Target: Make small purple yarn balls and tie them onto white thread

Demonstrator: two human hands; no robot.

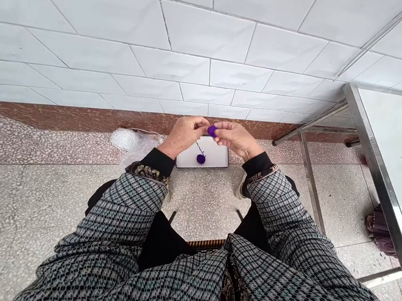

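A small purple yarn piece (212, 131) is held up between my two hands, above a shallow white box on the floor. My right hand (237, 138) pinches it with thumb and fingers. From the other side my left hand (187, 135) is closed, its fingertips pressed together at the piece's left edge. A small ball of dark purple yarn (200, 158) lies in the white box (217, 159), and a dark strand runs up from it towards my left hand. Whether a hook or needle is in my fingers is hidden.
White yarn (124, 139) in a clear plastic bag lies on the floor to the left. A white-tiled wall (212, 34) stands in front. On the right is a metal-framed table (368, 129) with a yellow cord on top; a dark purple bundle (382, 233) lies beneath it.
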